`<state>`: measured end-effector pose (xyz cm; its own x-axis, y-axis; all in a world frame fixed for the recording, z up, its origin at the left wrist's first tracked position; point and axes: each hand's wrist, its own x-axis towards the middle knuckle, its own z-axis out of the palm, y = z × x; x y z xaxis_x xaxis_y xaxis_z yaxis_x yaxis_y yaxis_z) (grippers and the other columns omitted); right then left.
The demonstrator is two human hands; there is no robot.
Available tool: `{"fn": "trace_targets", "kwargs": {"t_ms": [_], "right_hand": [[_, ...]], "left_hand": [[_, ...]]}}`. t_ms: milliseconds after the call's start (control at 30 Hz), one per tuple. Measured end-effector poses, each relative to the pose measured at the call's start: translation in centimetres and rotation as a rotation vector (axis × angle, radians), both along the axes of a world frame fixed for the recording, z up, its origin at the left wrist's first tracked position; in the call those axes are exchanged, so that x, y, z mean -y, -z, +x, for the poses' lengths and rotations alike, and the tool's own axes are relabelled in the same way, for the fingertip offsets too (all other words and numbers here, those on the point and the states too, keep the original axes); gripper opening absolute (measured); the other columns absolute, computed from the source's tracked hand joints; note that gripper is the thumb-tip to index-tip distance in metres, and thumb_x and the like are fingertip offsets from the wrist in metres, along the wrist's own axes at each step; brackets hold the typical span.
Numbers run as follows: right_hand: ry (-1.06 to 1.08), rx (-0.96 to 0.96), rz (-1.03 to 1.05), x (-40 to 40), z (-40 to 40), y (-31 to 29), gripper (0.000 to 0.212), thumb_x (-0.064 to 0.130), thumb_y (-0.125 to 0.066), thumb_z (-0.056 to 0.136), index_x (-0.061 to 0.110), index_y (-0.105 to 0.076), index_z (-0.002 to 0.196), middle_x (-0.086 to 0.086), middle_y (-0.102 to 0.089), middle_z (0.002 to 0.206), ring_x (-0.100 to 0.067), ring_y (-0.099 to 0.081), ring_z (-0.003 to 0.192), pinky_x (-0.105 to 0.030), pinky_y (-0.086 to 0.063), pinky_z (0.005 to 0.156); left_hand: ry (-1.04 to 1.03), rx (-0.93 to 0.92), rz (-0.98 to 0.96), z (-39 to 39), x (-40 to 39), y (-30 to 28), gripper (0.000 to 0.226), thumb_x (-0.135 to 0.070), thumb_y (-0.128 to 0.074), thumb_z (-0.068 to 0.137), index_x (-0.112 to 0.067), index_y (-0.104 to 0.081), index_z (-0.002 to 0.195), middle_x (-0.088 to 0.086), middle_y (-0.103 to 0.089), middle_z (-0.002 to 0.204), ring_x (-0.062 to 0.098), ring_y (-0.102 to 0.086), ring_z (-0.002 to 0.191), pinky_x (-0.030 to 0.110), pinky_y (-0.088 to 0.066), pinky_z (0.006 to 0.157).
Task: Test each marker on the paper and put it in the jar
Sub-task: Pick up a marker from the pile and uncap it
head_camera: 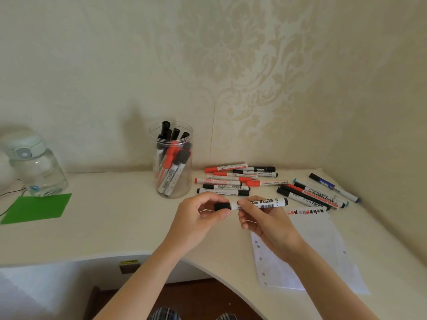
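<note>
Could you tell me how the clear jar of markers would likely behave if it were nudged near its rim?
The clear jar is tall and looks like thin plastic, so it is probably light and might tip. The markers inside lean to one side with caps reaching the rim, which likely makes it top-heavy. Its smooth wall and the smooth desk suggest it could also slide.

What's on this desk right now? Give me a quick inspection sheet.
Surface: cream desk.
Job's things: clear jar with markers inside; loose markers lying beside it; paper with test marks along its top edge; held marker.
Clutter: green card, water bottle.
Hands: left hand pinches the black cap; right hand grips the barrel.
Cables: thin black cable at left.
Surroundings: patterned wallpaper.
</note>
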<state>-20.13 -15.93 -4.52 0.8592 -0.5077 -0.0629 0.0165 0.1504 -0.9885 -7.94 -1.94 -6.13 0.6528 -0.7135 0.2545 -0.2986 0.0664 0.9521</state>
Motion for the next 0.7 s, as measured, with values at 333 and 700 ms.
{"fn": "trace_targets", "kwargs": {"t_ms": [333,700], "right_hand": [[0.01,0.107,0.037,-1.0,0.7,0.2,0.031,0.02,-0.071,0.083,-0.008,-0.067,0.094,-0.015,-0.063,0.075,-0.02,-0.061,0.066,-0.028,-0.053,0.065],[-0.129,0.135,0.333,-2.1,2.0,-0.6,0.027,0.028,-0.068,0.084,0.005,-0.069,0.098,-0.004,-0.064,0.079,-0.013,-0.06,0.071,-0.023,-0.054,0.068]], "left_hand": [[-0.053,0.093,-0.072,0.1,-0.4,-0.6,0.02,-0.007,-0.08,0.076,-0.019,-0.075,0.091,-0.009,-0.073,0.086,0.009,-0.07,0.081,0.019,-0.053,0.074],[0.012,-0.467,-0.312,-1.1,0.6,-0.9,0.022,-0.017,-0.076,0.081,-0.003,-0.071,0.098,0.019,-0.071,0.097,0.027,-0.068,0.094,0.035,-0.053,0.086]]}}
